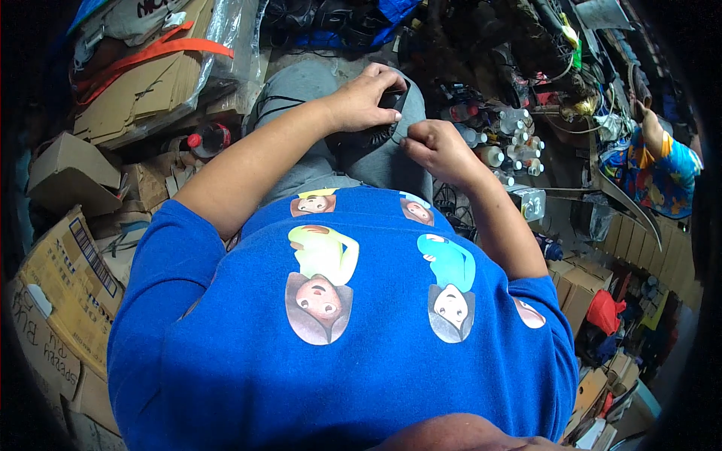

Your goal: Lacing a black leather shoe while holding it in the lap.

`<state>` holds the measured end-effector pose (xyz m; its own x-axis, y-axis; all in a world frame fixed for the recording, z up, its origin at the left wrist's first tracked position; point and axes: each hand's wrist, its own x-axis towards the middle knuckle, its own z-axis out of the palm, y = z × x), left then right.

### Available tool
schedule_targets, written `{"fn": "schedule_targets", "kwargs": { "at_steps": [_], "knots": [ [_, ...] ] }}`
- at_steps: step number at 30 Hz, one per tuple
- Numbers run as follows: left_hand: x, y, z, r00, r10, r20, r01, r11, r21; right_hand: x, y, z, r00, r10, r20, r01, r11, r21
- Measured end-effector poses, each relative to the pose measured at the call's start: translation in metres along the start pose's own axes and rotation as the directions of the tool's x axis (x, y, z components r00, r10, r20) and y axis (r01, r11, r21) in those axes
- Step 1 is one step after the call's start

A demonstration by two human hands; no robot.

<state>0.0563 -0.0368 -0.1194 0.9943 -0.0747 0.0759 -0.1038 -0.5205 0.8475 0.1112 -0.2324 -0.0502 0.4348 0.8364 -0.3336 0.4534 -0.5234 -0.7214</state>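
Resting on the person's grey-trousered lap (pixel 376 161), a small black round object (pixel 370 135) with ribbed edges is worked on by both hands. The left hand (pixel 365 98) is laid over its top, the fingers curled down and closed around a dark part at its upper rim. The right hand (pixel 435 146) is held just beside it, the fingers bent in a pinch at the object's right edge; what exactly is pinched cannot be told. The two hands are nearly touching. A blue printed shirt (pixel 353 331) fills the lower half of the view. To the left, flattened cardboard boxes (pixel 71 263) are stacked, with a red-capped bottle (pixel 210 139) near the left forearm. To the right of the right hand, a cluster of small clear bottles (pixel 511 139) with white caps is seen, and further right a colourful patterned cloth (pixel 665 177).
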Motion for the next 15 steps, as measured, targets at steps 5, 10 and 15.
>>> {"fn": "schedule_targets", "kwargs": {
  "at_steps": [5, 10, 15],
  "knots": [
    [-0.001, -0.006, -0.013, 0.999, 0.038, -0.016, -0.038, 0.999, -0.004, -0.039, -0.006, -0.036, 0.984, 0.061, -0.169, 0.015, 0.909, 0.416],
    [-0.003, 0.004, -0.049, 0.996, 0.001, 0.089, 0.005, 0.997, -0.072, -0.020, 0.002, -0.019, 0.978, 0.029, -0.207, 0.048, 0.933, 0.358],
    [-0.003, 0.001, -0.041, 0.977, 0.115, 0.179, -0.150, 0.968, 0.199, -0.001, -0.004, 0.014, 0.993, 0.022, -0.118, -0.045, 0.980, -0.195]
  ]
}}
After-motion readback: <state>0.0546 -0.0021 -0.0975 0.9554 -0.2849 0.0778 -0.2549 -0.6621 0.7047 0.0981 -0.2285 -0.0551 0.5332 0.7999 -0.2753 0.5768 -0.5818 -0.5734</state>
